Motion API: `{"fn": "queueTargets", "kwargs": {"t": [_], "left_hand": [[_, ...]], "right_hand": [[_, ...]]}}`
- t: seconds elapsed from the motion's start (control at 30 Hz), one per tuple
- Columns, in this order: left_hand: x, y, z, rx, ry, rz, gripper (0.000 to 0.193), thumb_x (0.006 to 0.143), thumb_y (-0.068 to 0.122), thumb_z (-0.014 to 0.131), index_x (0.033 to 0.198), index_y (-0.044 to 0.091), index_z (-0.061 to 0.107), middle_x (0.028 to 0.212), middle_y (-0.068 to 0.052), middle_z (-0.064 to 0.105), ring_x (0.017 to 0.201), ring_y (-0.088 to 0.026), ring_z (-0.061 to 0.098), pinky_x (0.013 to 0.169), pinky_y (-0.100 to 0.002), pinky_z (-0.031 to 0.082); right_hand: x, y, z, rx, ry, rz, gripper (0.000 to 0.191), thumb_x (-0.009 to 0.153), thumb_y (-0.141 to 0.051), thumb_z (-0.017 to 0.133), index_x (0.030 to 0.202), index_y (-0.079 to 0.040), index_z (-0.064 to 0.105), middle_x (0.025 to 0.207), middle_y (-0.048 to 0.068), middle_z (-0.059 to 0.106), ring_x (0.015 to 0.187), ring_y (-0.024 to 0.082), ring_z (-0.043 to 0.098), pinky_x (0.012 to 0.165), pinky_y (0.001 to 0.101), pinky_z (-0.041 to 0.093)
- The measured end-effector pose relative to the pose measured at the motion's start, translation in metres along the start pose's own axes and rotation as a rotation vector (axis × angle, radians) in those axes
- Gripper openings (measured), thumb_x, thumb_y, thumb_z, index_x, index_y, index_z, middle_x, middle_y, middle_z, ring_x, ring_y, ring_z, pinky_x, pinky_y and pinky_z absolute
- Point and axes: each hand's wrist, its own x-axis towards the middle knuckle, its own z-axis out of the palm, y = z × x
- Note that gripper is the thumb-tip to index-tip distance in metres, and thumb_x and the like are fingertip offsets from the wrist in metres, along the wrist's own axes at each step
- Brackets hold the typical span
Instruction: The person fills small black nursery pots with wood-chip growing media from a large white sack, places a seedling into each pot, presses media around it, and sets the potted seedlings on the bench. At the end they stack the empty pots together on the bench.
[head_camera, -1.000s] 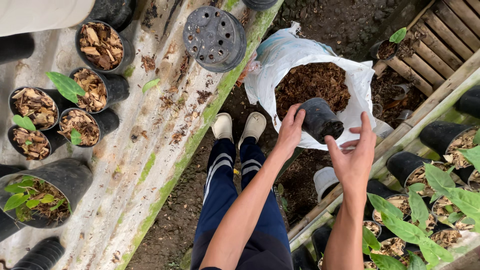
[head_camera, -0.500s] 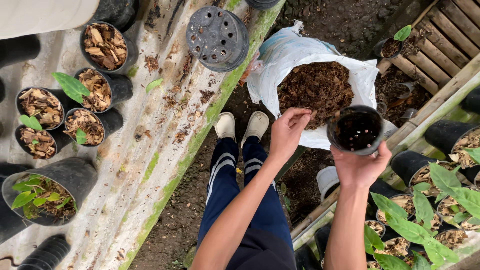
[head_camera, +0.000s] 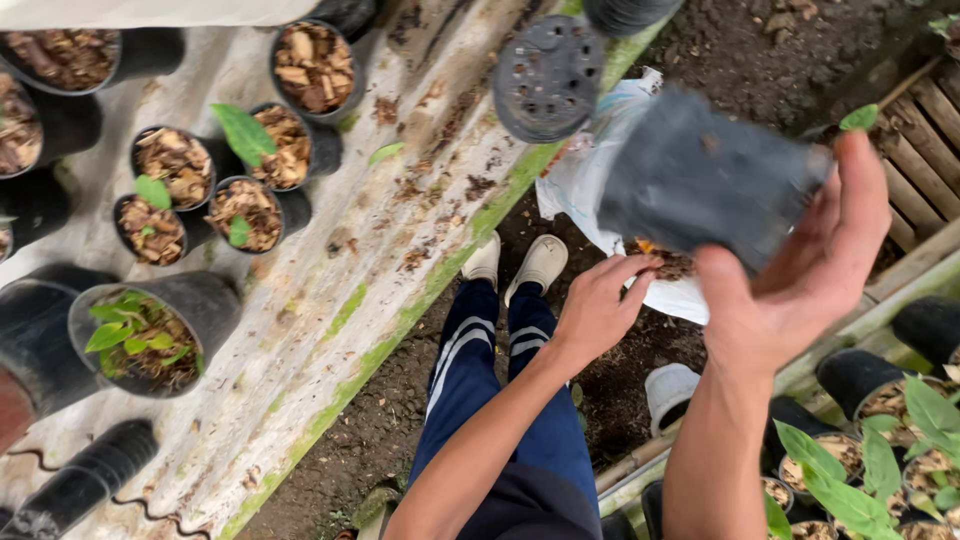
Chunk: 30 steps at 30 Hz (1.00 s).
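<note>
Currently the right hand (head_camera: 800, 290) holds a black plastic nursery pot (head_camera: 705, 180) raised toward the camera; thumb on the near side, fingers wrapped around the far side, so the hand is closed on the pot wall. The pot is blurred and tilted, its side toward the lens; the inside cannot be seen.

Left hand (head_camera: 600, 305) sits just below and left of the pot, fingers loosely curled, tips bunched near a few brown bark chips (head_camera: 665, 262) at the pot's lower edge. Whether the fingertips pinch any chips cannot be told.

Behind the pot: a white sack (head_camera: 600, 185), mostly hidden by pot and hands. An upturned black pot with drain holes (head_camera: 548, 75) lies at the sack's upper left, on the edge of a corrugated sheet (head_camera: 330, 300).

On the sheet, left side: several black pots filled with bark chips (head_camera: 312, 65), some carrying small green seedlings (head_camera: 243, 130); one larger pot lying tilted with leafy growth (head_camera: 140, 330).

Lower right: more potted green plants (head_camera: 900, 470) behind a wooden rail (head_camera: 900, 305). Person's dark striped trousers (head_camera: 490, 400) and pale shoes (head_camera: 520, 265) on bare soil between.
</note>
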Motion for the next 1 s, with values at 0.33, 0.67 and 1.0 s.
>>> {"fn": "queueTargets", "kwargs": {"t": [0.33,0.67,1.0], "left_hand": [[-0.013,-0.1,-0.203,-0.035,0.543,-0.294,0.027,0.105,0.023,0.059,0.103,0.001,0.073,0.087,-0.008,0.077,0.079,-0.015,0.073,0.075,-0.031,0.058],[0.113,-0.127,-0.296,-0.436,0.728,-0.407,0.027,0.105,0.024,0.053,0.098,0.001,0.065,0.083,-0.009,0.07,0.07,-0.016,0.067,0.063,-0.029,0.052],[0.137,-0.113,-0.277,-0.791,0.692,-0.517,0.027,0.105,0.024,0.047,0.094,0.001,0.057,0.079,-0.009,0.064,0.062,-0.017,0.062,0.05,-0.028,0.047]], "right_hand": [[0.07,-0.02,0.116,-0.783,-0.359,-0.489,0.075,0.088,-0.016,0.092,0.15,-0.006,0.051,0.137,0.017,0.049,0.115,0.038,0.049,0.095,0.0496,0.048],[0.063,-0.014,0.12,-0.752,-0.366,-0.325,0.059,0.1,-0.023,0.086,0.143,0.001,0.054,0.134,0.019,0.048,0.118,0.038,0.054,0.091,0.0475,0.052],[-0.022,0.003,0.071,-0.493,-0.18,0.051,0.048,0.098,-0.01,0.079,0.141,-0.002,0.061,0.135,0.017,0.058,0.099,0.019,0.064,0.079,0.0293,0.056]]}}
